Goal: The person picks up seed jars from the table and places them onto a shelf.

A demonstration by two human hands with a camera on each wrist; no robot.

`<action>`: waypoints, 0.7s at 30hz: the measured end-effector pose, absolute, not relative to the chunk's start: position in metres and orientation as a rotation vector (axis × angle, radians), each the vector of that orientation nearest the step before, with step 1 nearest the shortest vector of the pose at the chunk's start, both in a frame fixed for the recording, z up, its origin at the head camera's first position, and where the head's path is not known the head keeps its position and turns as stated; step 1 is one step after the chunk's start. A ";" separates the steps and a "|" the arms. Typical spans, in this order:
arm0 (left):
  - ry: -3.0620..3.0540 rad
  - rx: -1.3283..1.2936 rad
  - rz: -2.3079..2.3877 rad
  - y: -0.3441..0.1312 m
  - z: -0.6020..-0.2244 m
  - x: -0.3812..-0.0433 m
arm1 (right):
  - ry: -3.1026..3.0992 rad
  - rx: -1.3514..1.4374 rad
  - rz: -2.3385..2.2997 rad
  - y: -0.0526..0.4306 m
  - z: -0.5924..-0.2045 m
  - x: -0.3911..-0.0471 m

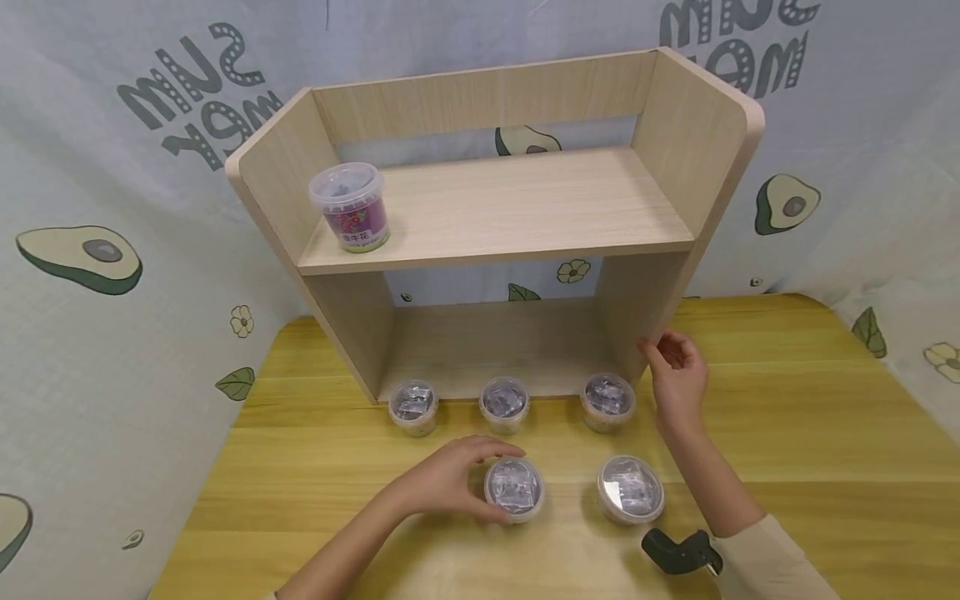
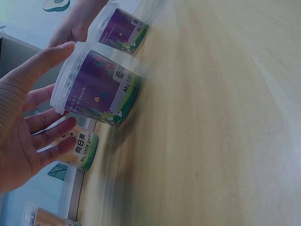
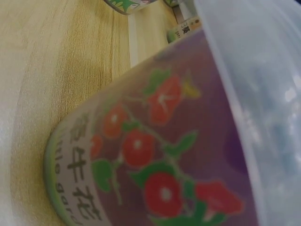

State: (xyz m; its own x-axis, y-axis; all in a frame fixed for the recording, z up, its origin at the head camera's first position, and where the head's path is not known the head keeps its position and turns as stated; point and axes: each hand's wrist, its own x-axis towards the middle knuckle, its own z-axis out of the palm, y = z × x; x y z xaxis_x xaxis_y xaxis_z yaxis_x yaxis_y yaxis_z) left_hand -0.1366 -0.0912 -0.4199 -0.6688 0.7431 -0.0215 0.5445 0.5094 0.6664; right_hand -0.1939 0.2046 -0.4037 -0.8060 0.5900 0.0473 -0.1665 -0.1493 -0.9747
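Observation:
My left hand curves round a clear-lidded plastic tub, thumb and forefinger at opposite sides of its lid. The left wrist view shows this tub's purple label and its base close over the table, with my other fingers loosely spread behind. My right hand pinches the front edge of the wooden shelf unit, low on its right side panel. Nearest that forearm stands another purple tub, which fills the right wrist view with its red-flower label.
Three tubs stand in a row along the unit's front: left, middle and right. One purple tub sits at the left of the upper shelf. A dark camera mount is by my right wrist. Patterned cloth hangs behind.

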 end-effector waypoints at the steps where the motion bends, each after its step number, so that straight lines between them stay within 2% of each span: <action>1: 2.459 1.078 0.912 -0.091 -0.420 -0.136 | -1.635 -0.478 1.996 0.205 -0.404 -0.194; 21: 2.402 1.070 1.033 -0.082 -0.432 -0.135 | -1.649 -0.484 1.995 0.205 -0.403 -0.194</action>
